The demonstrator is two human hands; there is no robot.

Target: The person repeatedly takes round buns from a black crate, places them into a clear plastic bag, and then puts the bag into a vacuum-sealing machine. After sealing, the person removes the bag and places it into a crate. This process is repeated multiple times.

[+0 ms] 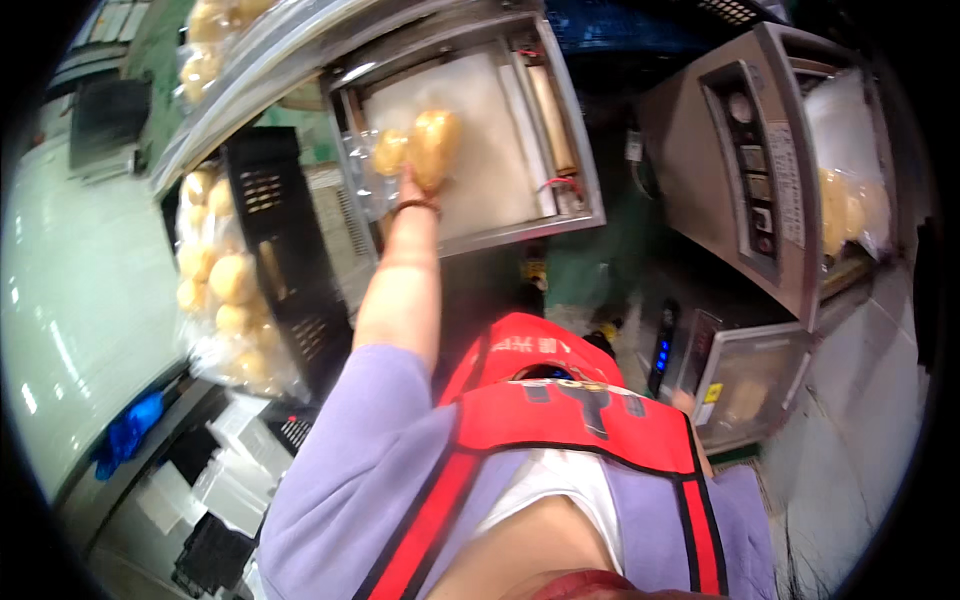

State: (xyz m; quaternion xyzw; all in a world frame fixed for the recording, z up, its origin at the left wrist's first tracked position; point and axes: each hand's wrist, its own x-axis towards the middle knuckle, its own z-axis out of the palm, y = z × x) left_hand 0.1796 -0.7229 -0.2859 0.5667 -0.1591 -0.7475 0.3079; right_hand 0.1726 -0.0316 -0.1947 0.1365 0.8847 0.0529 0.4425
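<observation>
My left hand (409,187) reaches into the open chamber of a stainless-steel vacuum packing machine (480,165). It grips a clear plastic bag of yellow, peeled potato-like pieces (435,146) above the pale chamber plate. The pieces cover most of my fingers, and the bag's loose clear end (364,172) lies toward the chamber's left wall. A long sealing bar (551,120) with red wires runs along the right side. Low at my right side hangs my right hand (684,403), mostly hidden by the red apron (570,427); what its fingers do is unclear.
A second machine (720,165) with a control panel stands to the right, a bag of yellow pieces (847,206) in its chamber. Left are bagged yellow pieces (229,281), a black crate (277,225) and a shiny pale surface (82,285). White containers (232,480) sit lower left.
</observation>
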